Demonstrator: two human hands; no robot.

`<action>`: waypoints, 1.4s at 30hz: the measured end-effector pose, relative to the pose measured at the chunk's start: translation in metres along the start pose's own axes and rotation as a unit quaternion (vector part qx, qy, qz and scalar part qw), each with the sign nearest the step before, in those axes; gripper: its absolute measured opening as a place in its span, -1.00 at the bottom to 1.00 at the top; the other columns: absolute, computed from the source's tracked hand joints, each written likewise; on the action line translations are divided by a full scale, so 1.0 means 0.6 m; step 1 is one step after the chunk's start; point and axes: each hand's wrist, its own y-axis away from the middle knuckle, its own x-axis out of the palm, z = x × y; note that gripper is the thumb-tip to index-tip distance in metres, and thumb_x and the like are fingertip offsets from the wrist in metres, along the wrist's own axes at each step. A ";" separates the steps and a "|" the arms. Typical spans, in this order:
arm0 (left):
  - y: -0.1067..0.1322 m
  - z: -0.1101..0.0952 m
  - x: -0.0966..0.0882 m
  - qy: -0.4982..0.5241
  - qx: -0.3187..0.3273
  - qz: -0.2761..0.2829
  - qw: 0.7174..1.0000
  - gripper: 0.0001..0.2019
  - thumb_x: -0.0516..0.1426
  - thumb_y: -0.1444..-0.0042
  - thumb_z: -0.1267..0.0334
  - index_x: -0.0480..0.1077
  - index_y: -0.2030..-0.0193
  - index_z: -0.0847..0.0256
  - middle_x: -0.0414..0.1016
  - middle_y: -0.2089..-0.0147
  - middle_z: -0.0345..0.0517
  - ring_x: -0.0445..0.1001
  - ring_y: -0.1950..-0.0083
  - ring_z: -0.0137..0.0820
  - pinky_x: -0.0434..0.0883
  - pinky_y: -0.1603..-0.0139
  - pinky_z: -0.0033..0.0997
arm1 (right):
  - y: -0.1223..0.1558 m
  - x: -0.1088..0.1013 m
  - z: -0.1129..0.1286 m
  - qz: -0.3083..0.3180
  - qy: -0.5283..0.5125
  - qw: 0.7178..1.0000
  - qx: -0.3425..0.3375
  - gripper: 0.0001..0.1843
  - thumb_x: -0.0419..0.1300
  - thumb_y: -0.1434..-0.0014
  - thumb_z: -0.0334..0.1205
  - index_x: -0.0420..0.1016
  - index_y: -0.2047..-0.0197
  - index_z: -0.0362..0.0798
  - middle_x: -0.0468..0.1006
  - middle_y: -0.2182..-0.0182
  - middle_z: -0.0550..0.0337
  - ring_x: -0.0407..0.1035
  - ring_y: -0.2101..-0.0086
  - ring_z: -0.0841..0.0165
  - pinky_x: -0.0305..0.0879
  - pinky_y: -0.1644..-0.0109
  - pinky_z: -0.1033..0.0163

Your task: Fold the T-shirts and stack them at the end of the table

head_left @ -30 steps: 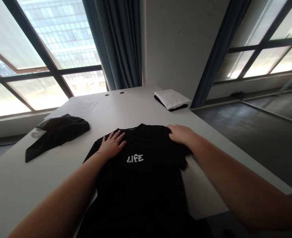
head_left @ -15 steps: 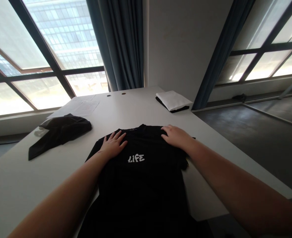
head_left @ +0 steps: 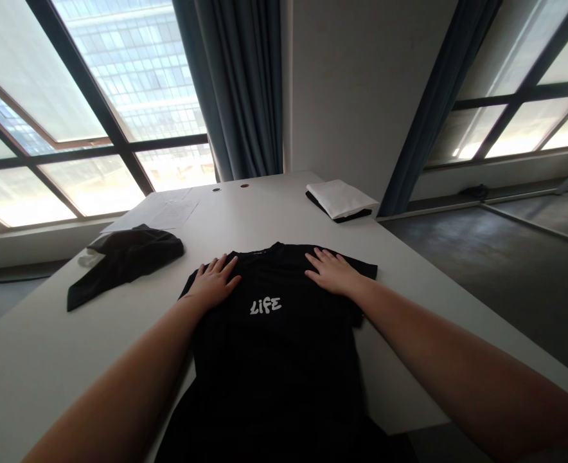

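Note:
A black T-shirt (head_left: 279, 354) lies spread on the white table (head_left: 236, 215), its collar at the far side and a white printed word across the chest. My left hand (head_left: 213, 283) rests with spread fingers on the shirt near its left shoulder. On the opposite shoulder, my right hand (head_left: 333, 271) lies flat with its fingers apart. Past my right hand the short sleeve sticks out over the tabletop. The shirt's lower part runs toward me and blends with dark cloth at the bottom of the view.
A crumpled black garment (head_left: 124, 260) lies at the left. Folded white cloth (head_left: 342, 198) sits on folded black cloth at the far right corner. Sheets of paper (head_left: 168, 211) lie at the back left. The table's right edge borders a dark floor (head_left: 481, 270).
My right hand has slid slightly left and nearer on the shirt, and more of the sleeve beyond it shows. My left hand has shifted a little left. The view has moved slightly.

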 end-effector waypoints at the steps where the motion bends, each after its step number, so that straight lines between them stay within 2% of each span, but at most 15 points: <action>1: 0.014 0.008 -0.006 -0.020 -0.007 -0.012 1.000 -0.33 -0.08 -0.37 -0.12 0.02 -0.55 -0.01 -0.06 -0.60 -0.04 -0.07 -0.58 0.00 -0.10 -0.50 0.20 | -0.001 0.002 -0.001 0.000 0.001 1.000 0.000 -0.20 -0.20 -0.41 0.25 -0.12 -0.57 0.06 -0.21 -0.54 0.02 -0.26 -0.48 0.10 -0.24 -0.49 -0.12; 4: 0.062 0.044 -0.027 -0.054 -0.034 -0.008 0.998 -0.44 0.01 -0.31 -0.05 0.29 -0.41 -0.03 0.25 -0.48 -0.01 0.20 -0.46 0.02 0.11 -0.42 0.14 | -0.006 0.007 -0.007 -0.003 0.005 1.000 -0.005 -0.19 -0.17 -0.40 0.26 -0.09 -0.57 0.05 -0.17 -0.54 0.00 -0.23 -0.48 0.08 -0.21 -0.49 -0.11; 7: 0.099 0.083 -0.045 -0.056 -0.067 0.007 0.996 -0.53 0.04 -0.24 -0.03 0.43 -0.25 -0.04 0.37 -0.38 -0.03 0.41 -0.28 -0.03 0.33 -0.26 -0.02 | -0.011 0.013 -0.013 -0.015 0.013 1.000 -0.013 -0.19 -0.14 -0.39 0.25 -0.04 -0.56 0.04 -0.13 -0.53 -0.03 -0.18 -0.47 0.04 -0.16 -0.48 -0.12; 10: 0.107 0.112 -0.053 -0.060 -0.135 0.022 0.989 -0.56 0.06 -0.20 -0.03 0.47 -0.14 0.05 0.49 -0.22 0.06 0.52 -0.13 -0.05 0.41 -0.12 -0.10 | -0.014 0.015 -0.013 -0.017 0.021 1.000 -0.012 -0.19 -0.13 -0.40 0.24 -0.03 -0.56 0.02 -0.11 -0.53 -0.05 -0.17 -0.46 0.02 -0.13 -0.47 -0.14; 13: 0.094 0.131 -0.050 -0.039 -0.176 0.039 0.983 -0.59 0.01 -0.24 -0.06 0.49 -0.02 0.11 0.59 -0.06 0.09 0.55 -0.05 -0.04 0.43 -0.04 -0.12 | -0.012 0.012 -0.009 -0.013 0.025 1.000 -0.007 -0.20 -0.13 -0.40 0.22 -0.03 -0.56 0.01 -0.11 -0.53 -0.07 -0.16 -0.46 0.02 -0.12 -0.47 -0.13; 17: 0.079 0.151 -0.043 -0.003 -0.202 0.036 0.979 -0.61 0.05 -0.21 -0.04 0.48 -0.03 0.09 0.63 -0.03 0.04 0.56 -0.04 -0.07 0.44 -0.02 -0.18 | -0.007 0.006 -0.006 -0.012 0.027 1.000 -0.009 -0.20 -0.12 -0.40 0.22 -0.01 -0.55 0.01 -0.10 -0.53 -0.06 -0.15 -0.46 0.02 -0.12 -0.47 -0.12; 21: 0.086 0.159 -0.047 -0.005 -0.201 0.056 0.978 -0.63 0.04 -0.22 -0.01 0.52 0.00 0.10 0.64 0.00 0.06 0.58 -0.03 -0.03 0.45 0.03 -0.18 | -0.009 0.006 -0.007 -0.013 0.033 0.999 -0.012 -0.20 -0.12 -0.40 0.22 -0.01 -0.55 0.01 -0.09 -0.53 -0.07 -0.14 -0.46 0.00 -0.10 -0.47 -0.13; 26: 0.091 0.154 -0.053 -0.024 -0.214 -0.058 0.975 -0.62 -0.09 -0.34 0.04 0.47 -0.02 0.09 0.60 -0.07 0.14 0.56 -0.06 0.05 0.44 0.03 -0.09 | -0.015 0.013 -0.013 -0.018 0.030 0.999 -0.021 -0.20 -0.11 -0.40 0.21 0.01 -0.55 -0.03 -0.08 -0.52 -0.11 -0.12 -0.45 -0.03 -0.08 -0.46 -0.16; 31: 0.077 0.167 -0.047 0.042 -0.247 -0.045 0.967 -0.58 -0.18 -0.38 -0.01 0.38 -0.05 0.13 0.61 0.05 0.15 0.59 0.01 0.00 0.43 0.07 -0.13 | -0.015 0.014 -0.014 -0.021 0.028 0.999 -0.021 -0.20 -0.11 -0.39 0.23 0.02 -0.54 0.01 -0.07 -0.52 -0.08 -0.11 -0.45 -0.01 -0.09 -0.46 -0.15; 33: 0.074 0.177 -0.044 0.086 -0.255 -0.030 0.963 -0.56 -0.09 -0.34 -0.12 0.36 -0.05 0.14 0.62 0.13 0.10 0.59 0.09 -0.04 0.43 0.14 -0.17 | -0.014 0.013 -0.014 -0.020 0.027 0.999 -0.021 -0.20 -0.11 -0.39 0.22 0.01 -0.55 -0.01 -0.07 -0.52 -0.11 -0.11 -0.45 -0.02 -0.08 -0.46 -0.14; 36: 0.078 0.198 -0.043 0.168 -0.235 0.002 0.957 -0.43 0.16 -0.12 -0.24 0.34 -0.08 0.14 0.61 0.19 -0.02 0.58 0.22 -0.15 0.44 0.24 -0.27 | -0.015 0.014 -0.015 -0.022 0.026 0.999 -0.026 -0.20 -0.10 -0.39 0.22 0.02 -0.54 -0.02 -0.06 -0.52 -0.12 -0.11 -0.45 -0.02 -0.07 -0.45 -0.14; 38: 0.084 0.218 -0.043 0.197 -0.215 0.006 0.957 -0.39 0.26 0.01 -0.21 0.35 -0.07 0.13 0.61 0.16 -0.07 0.58 0.25 -0.23 0.44 0.26 -0.33 | -0.017 0.015 -0.016 -0.024 0.026 0.999 -0.026 -0.20 -0.10 -0.39 0.22 0.03 -0.54 -0.02 -0.05 -0.51 -0.11 -0.10 -0.45 -0.02 -0.06 -0.45 -0.14; 42: 0.093 0.262 -0.044 0.153 -0.216 -0.033 0.964 -0.48 0.32 0.07 -0.08 0.41 0.01 0.12 0.60 0.18 -0.12 0.57 0.25 -0.27 0.43 0.27 -0.37 | -0.020 0.018 -0.019 -0.025 0.023 0.999 -0.027 -0.19 -0.09 -0.37 0.24 0.03 -0.54 0.00 -0.04 -0.52 -0.07 -0.09 -0.45 -0.02 -0.06 -0.45 -0.14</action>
